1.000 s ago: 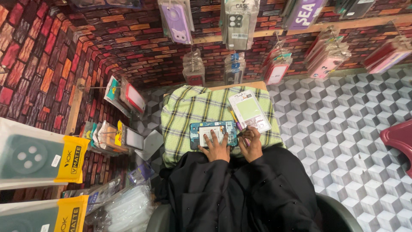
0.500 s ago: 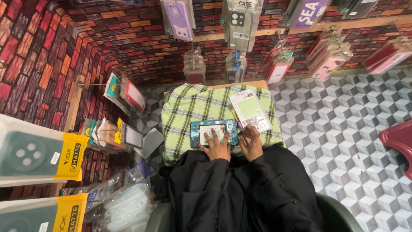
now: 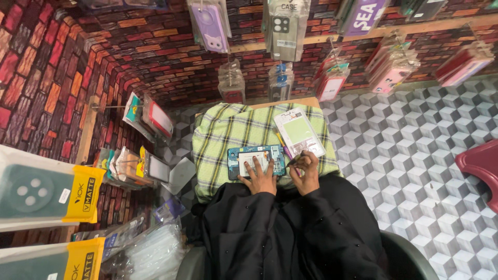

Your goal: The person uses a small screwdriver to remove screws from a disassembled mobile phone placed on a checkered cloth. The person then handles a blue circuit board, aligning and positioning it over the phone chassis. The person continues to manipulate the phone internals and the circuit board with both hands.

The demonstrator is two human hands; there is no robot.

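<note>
An opened phone [image 3: 256,159] lies flat on a green checked cloth [image 3: 228,135] that covers the small tabletop, just in front of the person's lap, with its teal circuit board and a pale rectangular part facing up. The left hand [image 3: 259,179] rests on the phone's near edge, fingers spread and pressing down to hold it steady. The right hand [image 3: 306,173] sits just beside the phone's right end, its fingers pinched together on a thin dark tool [image 3: 293,159] whose tip points toward that end.

The phone looks light, stiff and thin, and with its back off it is probably fragile: the exposed board and connectors would not take pressure well. The outer frame edges look like the safest place to hold it, as the left hand does now. The cloth should keep it from sliding.

A phone back panel [image 3: 299,133] with a pale green face lies on the cloth beyond the right hand, apart from the phone. The tool's tip is too small to identify, and any screws or loose parts cannot be made out. Black sleeves hide both wrists
</note>
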